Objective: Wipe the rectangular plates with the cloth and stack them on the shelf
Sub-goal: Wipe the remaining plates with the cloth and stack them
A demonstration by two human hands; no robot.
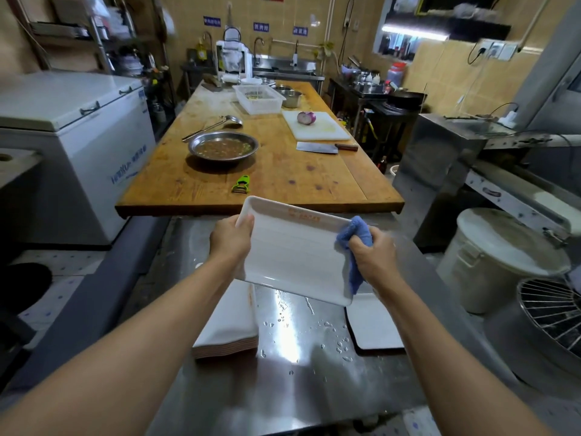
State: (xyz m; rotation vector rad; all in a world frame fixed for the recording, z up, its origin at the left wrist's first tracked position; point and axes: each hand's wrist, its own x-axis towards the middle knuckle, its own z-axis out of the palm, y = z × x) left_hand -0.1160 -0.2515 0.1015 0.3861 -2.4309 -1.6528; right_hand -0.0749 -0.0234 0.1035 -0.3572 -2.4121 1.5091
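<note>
A white rectangular plate (292,250) is held tilted above the wet steel counter (301,366). My left hand (231,239) grips its left edge, thumb over the rim. My right hand (374,254) grips a bunched blue cloth (355,240) and presses it against the plate's right end; part of the cloth hangs down past the plate's edge. Under my left forearm lies a stack of several rectangular plates (228,328). Another white rectangular plate (374,325) lies flat on the counter at the right, partly hidden by my right arm.
Beyond the counter stands a wooden table (283,180) with a green peeler (241,184), a metal bowl of sauce (223,147), a cleaver (317,147) and a cutting board with an onion (314,124). A chest freezer (72,146) is at left, a lidded white bucket (500,256) at right.
</note>
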